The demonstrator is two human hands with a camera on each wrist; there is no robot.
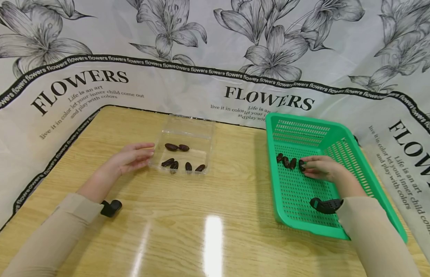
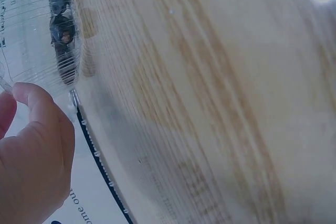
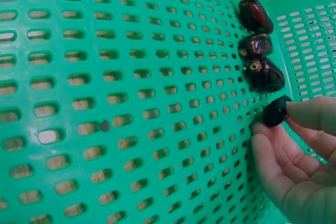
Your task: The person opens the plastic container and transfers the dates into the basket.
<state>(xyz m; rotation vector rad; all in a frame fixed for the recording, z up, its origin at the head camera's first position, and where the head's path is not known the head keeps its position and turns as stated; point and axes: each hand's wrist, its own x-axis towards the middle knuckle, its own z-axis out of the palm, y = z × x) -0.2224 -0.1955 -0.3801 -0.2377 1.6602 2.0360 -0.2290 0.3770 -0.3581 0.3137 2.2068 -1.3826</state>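
Note:
In the head view, a clear plastic box (image 1: 197,132) holds several dark brown dates (image 1: 171,147). At its left side is my left hand (image 1: 133,157); in the left wrist view that hand (image 2: 37,145) pinches the box's edge between thumb and forefinger. Inside a green basket (image 1: 287,225), my right hand (image 1: 320,169) pinches a date (image 3: 275,111) between thumb and fingers, close over the basket floor. Three other dates (image 3: 264,75) lie in a row beside it, along the basket's side in the right wrist view.
Both containers stand on a wood-grain table (image 1: 173,215), the basket to the right of the box. A white cloth (image 1: 187,84) printed with flowers and lettering rises behind and around the table. Each wrist wears a black device (image 1: 111,208).

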